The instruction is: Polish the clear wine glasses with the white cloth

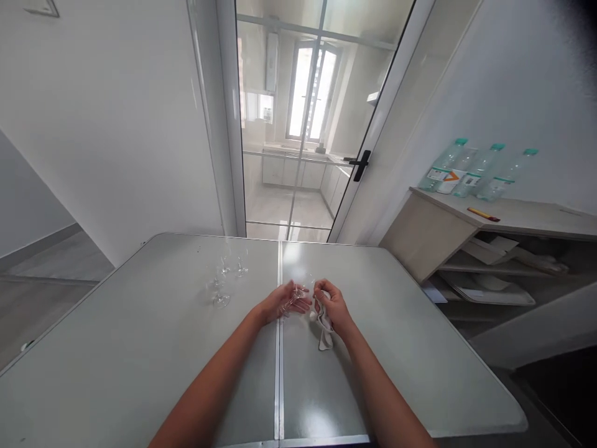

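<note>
My left hand (285,301) is turned palm up over the middle of the table, its fingers partly stretched out. A clear stemmed glass (296,295) lies tilted across that palm, held there; its see-through outline is hard to make out. Close by on the right, my right hand (333,306) has its fingers closed on a whitish cloth (326,340), whose end hangs below the hand. To the left, several clear stemmed glasses stand on the table, among them a nearer one (222,300) and a farther one (241,269).
The grey-green folding table (153,336) has a metal seam (278,392) down its middle. Behind it is a glazed door (298,186) with a black handle (359,165). At right, a shelf unit (433,230) bears several plastic bottles (480,173) and a yellow-red stick-like object (484,214).
</note>
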`<state>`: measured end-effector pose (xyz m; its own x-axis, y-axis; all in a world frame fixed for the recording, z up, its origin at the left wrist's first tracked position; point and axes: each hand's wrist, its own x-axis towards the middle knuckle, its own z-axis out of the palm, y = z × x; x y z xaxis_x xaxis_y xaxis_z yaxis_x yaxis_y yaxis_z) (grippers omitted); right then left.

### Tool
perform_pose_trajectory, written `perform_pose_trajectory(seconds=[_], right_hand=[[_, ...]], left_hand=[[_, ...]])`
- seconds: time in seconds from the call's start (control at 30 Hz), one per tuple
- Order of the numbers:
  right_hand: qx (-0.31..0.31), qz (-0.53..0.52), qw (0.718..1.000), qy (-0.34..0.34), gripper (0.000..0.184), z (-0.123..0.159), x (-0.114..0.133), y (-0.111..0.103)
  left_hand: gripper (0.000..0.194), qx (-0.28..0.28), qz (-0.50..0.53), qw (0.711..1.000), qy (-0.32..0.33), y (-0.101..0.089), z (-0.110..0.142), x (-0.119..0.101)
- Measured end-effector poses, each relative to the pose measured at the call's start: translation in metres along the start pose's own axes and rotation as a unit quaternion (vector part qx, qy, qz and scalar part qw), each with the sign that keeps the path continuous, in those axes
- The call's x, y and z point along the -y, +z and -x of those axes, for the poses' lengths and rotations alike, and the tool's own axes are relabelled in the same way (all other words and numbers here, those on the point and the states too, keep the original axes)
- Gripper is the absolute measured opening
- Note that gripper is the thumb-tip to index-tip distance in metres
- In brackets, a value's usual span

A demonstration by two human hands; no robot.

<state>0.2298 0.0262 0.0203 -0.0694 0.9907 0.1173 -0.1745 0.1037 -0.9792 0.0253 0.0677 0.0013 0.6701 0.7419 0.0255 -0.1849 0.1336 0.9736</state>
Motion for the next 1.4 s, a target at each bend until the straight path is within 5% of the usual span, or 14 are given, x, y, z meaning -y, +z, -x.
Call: perform_pose_trajectory(seconds=[0.1,0.23,0.3,0.47,0.63,0.83,0.93,1.07,1.13,1.23,1.3,1.4], right_hand=[[0.006,-0.074,0.997,0.014,0.031,-0.001,-0.005,0.002],[-0.06,-0.245,0.967,0.025,0.047,-0.002,-0.007,-0.006],[-0.07,-0.282,0.956,0.036,0.043,-0.001,-0.007,-0.006],[-0.029,-0.298,0.952,0.064,0.04,0.0,-0.013,0.008],[-0.025,-0.232,0.967,0.104,0.033,0.0,-0.016,-0.001],[0.098,-0.112,0.986,0.075,0.06,0.01,-0.009,-0.003],[0.045,-0.087,0.994,0.048,0.049,0.006,-0.018,-0.007],[-0.083,-0.18,0.977,0.085,0.036,-0.003,-0.027,-0.022],[-0.083,-0.227,0.965,0.101,0.043,-0.002,-0.024,-0.027],[0.008,-0.268,0.954,0.137,0.067,0.003,-0.013,-0.026],[0.033,-0.265,0.955,0.131,0.064,0.005,-0.009,-0.021],[-0.063,-0.219,0.972,0.061,0.041,0.004,-0.012,-0.019]], left_hand=[[0.059,0.01,0.046,0.998,-0.04,0.008,0.002,-0.003],[0.046,-0.166,0.062,0.984,0.02,0.02,0.0,0.005],[0.047,-0.201,0.064,0.977,0.03,0.029,-0.001,0.011],[0.055,-0.16,0.011,0.987,0.032,0.045,0.002,0.022],[0.045,-0.229,0.033,0.969,0.082,0.033,0.008,0.019],[0.038,-0.261,0.065,0.957,0.108,0.029,0.01,0.019],[0.038,-0.265,0.065,0.956,0.104,0.029,0.009,0.022],[0.039,-0.282,0.063,0.952,0.106,0.027,0.007,0.023],[0.039,-0.287,0.063,0.95,0.106,0.026,0.008,0.021],[0.039,-0.294,0.065,0.948,0.104,0.025,0.008,0.018],[0.039,-0.302,0.064,0.946,0.103,0.025,0.008,0.016],[0.039,-0.324,0.058,0.938,0.108,0.022,0.007,0.017]])
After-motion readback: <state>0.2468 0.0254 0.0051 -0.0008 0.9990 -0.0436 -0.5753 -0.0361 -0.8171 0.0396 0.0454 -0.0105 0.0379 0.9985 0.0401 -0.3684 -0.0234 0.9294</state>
